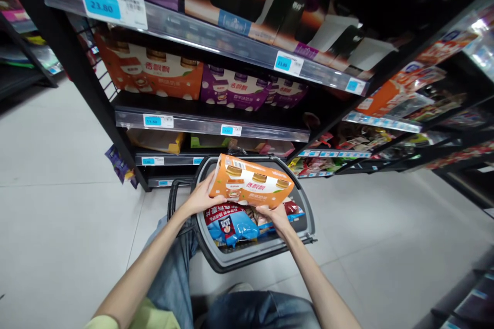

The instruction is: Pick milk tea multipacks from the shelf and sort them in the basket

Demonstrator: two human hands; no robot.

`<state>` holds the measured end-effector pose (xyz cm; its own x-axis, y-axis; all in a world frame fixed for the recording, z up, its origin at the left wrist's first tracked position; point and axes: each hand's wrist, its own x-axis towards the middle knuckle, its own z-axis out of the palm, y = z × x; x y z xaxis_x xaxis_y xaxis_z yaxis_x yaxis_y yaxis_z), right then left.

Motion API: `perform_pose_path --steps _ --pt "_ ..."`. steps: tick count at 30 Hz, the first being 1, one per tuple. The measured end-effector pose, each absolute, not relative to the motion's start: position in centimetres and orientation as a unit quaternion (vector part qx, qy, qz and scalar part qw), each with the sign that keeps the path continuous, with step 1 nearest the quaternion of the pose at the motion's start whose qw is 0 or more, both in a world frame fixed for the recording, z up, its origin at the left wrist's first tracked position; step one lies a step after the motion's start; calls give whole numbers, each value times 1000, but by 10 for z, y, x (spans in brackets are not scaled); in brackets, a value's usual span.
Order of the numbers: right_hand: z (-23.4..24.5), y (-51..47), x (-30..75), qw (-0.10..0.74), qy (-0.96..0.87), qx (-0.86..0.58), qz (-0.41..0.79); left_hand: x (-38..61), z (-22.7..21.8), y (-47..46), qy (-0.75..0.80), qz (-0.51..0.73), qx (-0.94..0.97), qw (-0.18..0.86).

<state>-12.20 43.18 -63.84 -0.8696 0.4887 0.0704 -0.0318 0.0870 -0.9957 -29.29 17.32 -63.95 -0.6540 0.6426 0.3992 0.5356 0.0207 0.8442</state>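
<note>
Both my hands hold an orange and white multipack of milk tea cups (pixel 252 186) above a grey shopping basket (pixel 247 259). My left hand (pixel 200 198) grips the pack's left end. At the pack's lower right edge, my right hand (pixel 276 216) holds it from below. The basket stands on the floor in front of me and contains a blue and red snack bag (pixel 231 223) and other packets, partly hidden under the pack.
A black store shelf (pixel 212 126) stands just beyond the basket, with orange packs (pixel 150 74) and purple packs (pixel 235 90) of the same drink and blue price tags (pixel 111 5). More shelving (pixel 424 113) runs off to the right. Pale floor tiles (pixel 57 190) lie to the left. My knees in jeans (pixel 254 311) are below.
</note>
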Motion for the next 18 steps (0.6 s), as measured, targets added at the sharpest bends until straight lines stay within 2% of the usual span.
perform_pose_path --steps 18 --pt "-646 437 -127 200 -735 -174 624 -293 -637 174 720 557 413 35"
